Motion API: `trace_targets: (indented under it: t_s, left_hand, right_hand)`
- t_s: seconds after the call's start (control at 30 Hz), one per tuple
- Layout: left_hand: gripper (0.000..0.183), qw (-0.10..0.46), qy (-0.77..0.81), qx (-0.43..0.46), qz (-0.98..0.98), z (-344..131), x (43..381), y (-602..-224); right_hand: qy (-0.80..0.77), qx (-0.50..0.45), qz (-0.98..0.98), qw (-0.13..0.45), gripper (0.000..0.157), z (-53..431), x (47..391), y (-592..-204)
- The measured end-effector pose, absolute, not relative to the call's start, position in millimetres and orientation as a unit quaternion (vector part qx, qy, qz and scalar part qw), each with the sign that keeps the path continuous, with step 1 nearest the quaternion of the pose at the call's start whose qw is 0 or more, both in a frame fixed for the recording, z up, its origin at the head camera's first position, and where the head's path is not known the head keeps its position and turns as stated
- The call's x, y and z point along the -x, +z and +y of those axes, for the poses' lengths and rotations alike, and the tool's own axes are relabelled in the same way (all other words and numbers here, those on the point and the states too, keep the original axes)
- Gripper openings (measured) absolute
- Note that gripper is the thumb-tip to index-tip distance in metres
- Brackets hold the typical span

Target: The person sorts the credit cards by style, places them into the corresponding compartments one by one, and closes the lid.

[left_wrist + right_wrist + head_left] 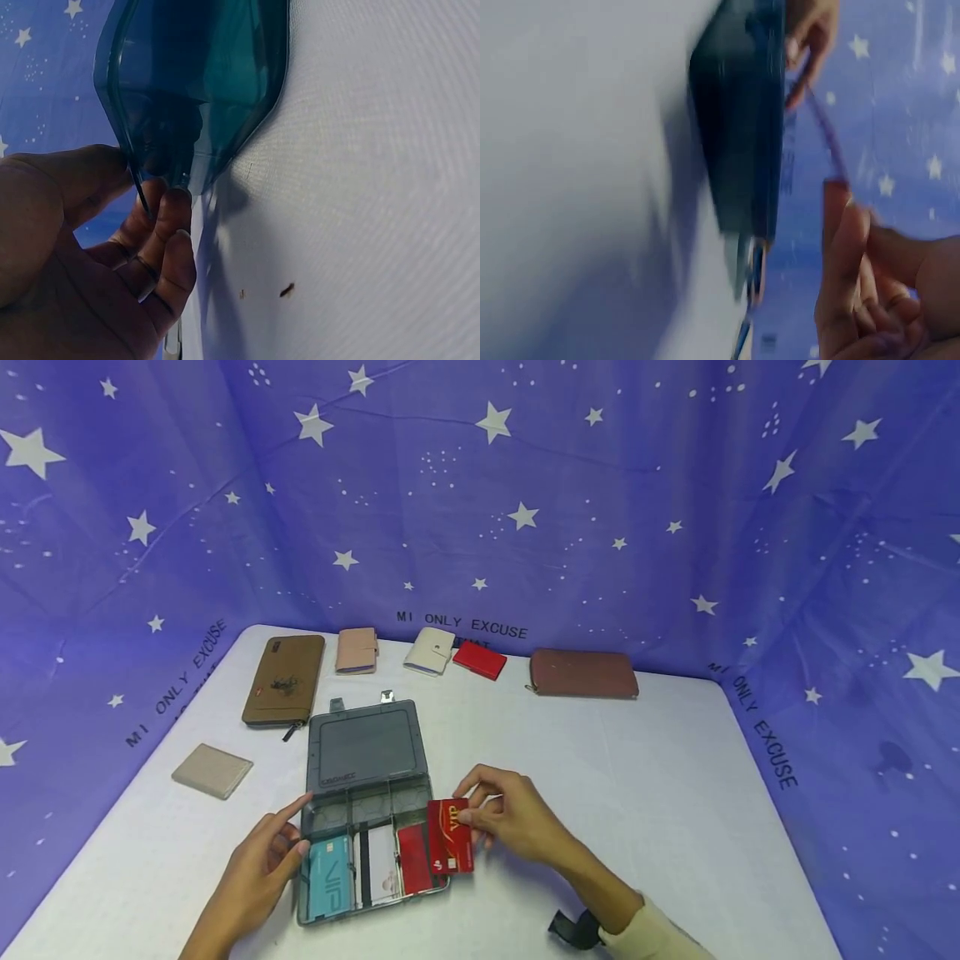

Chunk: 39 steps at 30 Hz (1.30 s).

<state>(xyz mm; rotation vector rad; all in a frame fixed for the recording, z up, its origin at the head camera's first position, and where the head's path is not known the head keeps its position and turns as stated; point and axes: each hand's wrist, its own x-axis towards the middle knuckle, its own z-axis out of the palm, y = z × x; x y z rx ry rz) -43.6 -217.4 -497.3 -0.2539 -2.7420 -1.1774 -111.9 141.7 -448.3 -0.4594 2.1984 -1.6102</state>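
Note:
A grey see-through plastic compartment box (324, 814) lies on the table with its lid (367, 745) folded back. In its front compartments are a teal VIP card (330, 877), a white card with a dark stripe (381, 860) and a red card (416, 860). My right hand (517, 814) pinches another red VIP card (448, 837) between thumb and fingers, above the box's right edge; in the right wrist view that card (829, 139) appears edge-on and blurred. With thumb and curled fingers, my left hand (258, 868) holds the box's left rim, as the left wrist view (142, 232) shows.
Along the back stand a brown zip wallet (285, 681), a pink card holder (356, 652), a white card holder (429, 650), a red case (480, 660) and a reddish-brown wallet (583, 674). A beige card holder (212, 770) lies left of the box. A starry purple curtain (480, 510) hangs behind.

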Motion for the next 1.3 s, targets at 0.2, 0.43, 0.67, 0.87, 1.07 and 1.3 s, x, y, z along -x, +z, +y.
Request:
trace_targets:
  t_s: [0.2,0.43,0.67,0.87,1.07,1.3]
  left_hand:
    - [0.06,0.082,-0.395,0.09,-0.91,-215.0,41.5,-497.5]
    - [0.061,0.077,-0.403,0.089,-0.907,-213.4,39.9,-497.1]
    - [0.06,0.067,-0.4,0.077,-0.911,-213.4,40.9,-495.2]
    - [0.06,0.055,-0.411,0.064,-0.908,-209.3,41.6,-496.0]
    - [0.058,0.053,-0.44,0.061,-0.894,-203.9,46.6,-497.8]
    - [0.056,0.026,-0.487,0.05,-0.872,-199.5,69.4,-497.9]
  right_hand:
    - [-0.467,0.224,0.847,0.122,0.022,100.0,109.6,-459.0]
    - [-0.335,0.254,0.907,0.026,0.032,89.0,111.1,-464.6]
    - [-0.458,0.184,0.866,0.078,0.049,91.0,157.1,-472.6]
    - [-0.604,0.075,0.767,0.201,0.058,85.4,190.8,-482.1]
    - [-0.652,0.03,0.733,0.191,0.05,86.6,197.4,-479.7]
    - [-0.683,0.053,0.713,0.151,0.035,96.4,199.4,-461.7]
